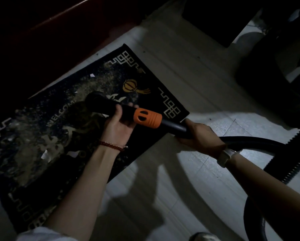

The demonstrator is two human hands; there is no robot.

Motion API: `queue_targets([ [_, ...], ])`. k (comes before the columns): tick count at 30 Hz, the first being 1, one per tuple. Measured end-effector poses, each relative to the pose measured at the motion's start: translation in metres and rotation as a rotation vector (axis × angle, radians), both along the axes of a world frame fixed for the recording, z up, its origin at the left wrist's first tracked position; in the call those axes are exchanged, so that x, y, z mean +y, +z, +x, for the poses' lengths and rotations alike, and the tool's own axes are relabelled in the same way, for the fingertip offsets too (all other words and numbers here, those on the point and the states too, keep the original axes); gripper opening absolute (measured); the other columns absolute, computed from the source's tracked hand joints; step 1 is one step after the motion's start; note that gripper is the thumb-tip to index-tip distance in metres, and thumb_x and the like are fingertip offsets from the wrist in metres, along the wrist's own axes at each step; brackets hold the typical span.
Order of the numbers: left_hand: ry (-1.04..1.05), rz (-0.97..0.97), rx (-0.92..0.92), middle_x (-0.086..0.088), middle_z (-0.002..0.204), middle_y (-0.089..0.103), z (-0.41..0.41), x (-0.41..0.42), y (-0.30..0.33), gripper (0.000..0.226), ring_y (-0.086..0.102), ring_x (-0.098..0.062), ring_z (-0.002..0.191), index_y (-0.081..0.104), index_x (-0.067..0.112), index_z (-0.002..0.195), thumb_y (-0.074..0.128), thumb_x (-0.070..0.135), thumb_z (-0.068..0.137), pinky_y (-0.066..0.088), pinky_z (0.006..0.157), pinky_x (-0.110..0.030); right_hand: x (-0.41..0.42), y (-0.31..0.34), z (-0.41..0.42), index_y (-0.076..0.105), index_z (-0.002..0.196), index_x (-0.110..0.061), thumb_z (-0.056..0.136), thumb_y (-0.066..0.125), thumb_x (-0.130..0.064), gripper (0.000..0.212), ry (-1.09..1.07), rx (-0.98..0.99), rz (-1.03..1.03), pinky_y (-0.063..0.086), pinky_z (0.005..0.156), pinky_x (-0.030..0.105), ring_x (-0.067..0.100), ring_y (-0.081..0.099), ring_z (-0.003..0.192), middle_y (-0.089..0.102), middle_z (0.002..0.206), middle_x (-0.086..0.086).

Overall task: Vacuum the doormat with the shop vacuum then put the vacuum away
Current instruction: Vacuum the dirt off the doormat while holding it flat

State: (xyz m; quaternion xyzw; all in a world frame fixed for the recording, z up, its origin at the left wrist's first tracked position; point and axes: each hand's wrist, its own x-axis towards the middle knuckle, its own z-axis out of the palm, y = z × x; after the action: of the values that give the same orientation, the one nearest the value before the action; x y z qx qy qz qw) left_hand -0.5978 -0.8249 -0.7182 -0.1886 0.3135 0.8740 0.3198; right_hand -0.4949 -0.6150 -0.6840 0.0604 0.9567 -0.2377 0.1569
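One doormat (pixel 62 129), one vacuum wand (pixel 111 108): left hand (pixel 118 123) grips it near the nozzle, right hand (pixel 197 136) grips behind the orange collar (pixel 148 118).

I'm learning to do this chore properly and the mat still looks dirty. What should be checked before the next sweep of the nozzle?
1. Left hand gripping the nozzle ahead of the orange collar: ok.
2. Right hand gripping the tube where the hose joins: ok.
3. Nozzle over the doormat: ok.
4. Mat clean: not ok, crumbs and paper scraps remain.
5. Hose free of kinks: cannot tell, it runs out of view.
6. Suction on: cannot tell.
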Motion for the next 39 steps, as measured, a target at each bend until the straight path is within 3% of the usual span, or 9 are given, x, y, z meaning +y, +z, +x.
queue_targets([
  [4,-0.092,0.128,0.105,-0.005,0.091,0.071,-0.001,0.014,0.016,0.066,0.069,-0.026,0.093,0.059,0.013,0.090,0.093,0.033,0.037,0.057,0.075,-0.041,-0.007,0.006,-0.010,0.043,0.111,-0.026,0.084,0.065,-0.029,0.035,0.049,-0.028,-0.168,0.037,0.067,0.023,0.005,0.049,0.077,0.051,0.091,-0.013],
  [8,0.046,0.118,0.095,-0.007,0.080,0.071,-0.018,-0.007,0.025,0.073,0.071,-0.026,0.084,0.064,0.004,0.086,0.095,0.033,0.026,0.058,0.068,-0.040,0.023,0.004,0.000,0.017,0.146,-0.021,0.078,0.072,-0.018,0.087,-0.026,-0.221,-0.236,0.039,0.105,0.038,0.019,0.041,0.125,0.038,0.141,0.002],
  [15,0.160,-0.025,-0.017,-0.005,0.085,0.066,-0.021,-0.015,0.035,0.040,0.071,-0.022,0.079,0.054,0.003,0.098,0.043,0.041,0.090,0.056,0.075,-0.043,0.023,-0.017,-0.007,0.042,0.133,-0.006,0.092,0.053,-0.018,0.044,-0.003,-0.268,-0.026,0.037,0.102,0.041,0.031,0.048,0.120,0.051,0.131,0.016],
  [20,0.148,0.038,0.060,-0.005,0.086,0.070,-0.006,-0.012,0.044,0.033,0.067,-0.026,0.093,0.059,0.006,0.095,0.064,0.032,0.074,0.050,0.089,-0.050,0.022,-0.013,-0.009,0.052,0.116,-0.013,0.090,0.053,-0.011,0.026,-0.103,-0.118,-0.129,0.045,0.087,0.033,0.022,0.055,0.103,0.055,0.111,0.004],
  [24,0.106,-0.093,0.114,-0.008,0.082,0.071,-0.004,0.004,0.053,0.014,0.069,-0.026,0.086,0.062,0.001,0.090,0.060,0.005,0.077,0.059,0.068,-0.041,0.018,-0.010,-0.007,0.052,0.111,-0.007,0.080,0.068,-0.025,0.039,-0.092,0.043,-0.122,0.045,0.083,0.039,0.021,0.051,0.095,0.052,0.109,0.004],
  [29,0.167,-0.261,-0.135,-0.013,0.124,0.054,-0.004,0.025,0.057,0.032,0.052,-0.027,0.118,0.051,0.002,0.117,0.056,0.019,0.090,0.049,0.088,-0.041,0.012,-0.007,0.005,0.052,0.097,-0.005,0.075,0.074,-0.027,0.038,-0.190,0.375,0.214,0.031,0.072,0.034,0.028,0.046,0.080,0.051,0.091,0.010],
  [32,0.166,-0.289,-0.172,-0.011,0.127,0.053,0.005,0.028,0.048,0.040,0.051,-0.028,0.120,0.047,0.004,0.127,0.057,0.017,0.090,0.047,0.086,-0.039,0.014,0.000,0.008,0.047,0.120,-0.007,0.075,0.074,-0.031,0.057,-0.167,0.243,0.212,0.033,0.083,0.040,0.032,0.048,0.099,0.050,0.110,0.014],
  [36,0.068,-0.339,-0.078,-0.009,0.103,0.061,0.012,0.032,0.046,0.013,0.061,-0.023,0.095,0.056,0.010,0.103,0.056,0.010,0.090,0.051,0.080,-0.036,-0.004,0.035,-0.009,0.026,0.143,-0.016,0.076,0.069,-0.044,0.084,-0.014,0.241,-0.143,0.036,0.101,0.037,0.021,0.042,0.122,0.040,0.133,0.008],
  [39,-0.023,-0.498,0.089,-0.010,0.084,0.065,0.019,0.041,0.049,0.006,0.067,-0.018,0.070,0.063,0.010,0.082,0.061,0.006,0.086,0.057,0.064,-0.029,-0.028,0.039,-0.035,0.033,0.139,-0.017,0.084,0.059,-0.045,0.067,0.214,0.171,0.082,0.040,0.090,0.033,0.022,0.044,0.120,0.043,0.131,0.006],
])
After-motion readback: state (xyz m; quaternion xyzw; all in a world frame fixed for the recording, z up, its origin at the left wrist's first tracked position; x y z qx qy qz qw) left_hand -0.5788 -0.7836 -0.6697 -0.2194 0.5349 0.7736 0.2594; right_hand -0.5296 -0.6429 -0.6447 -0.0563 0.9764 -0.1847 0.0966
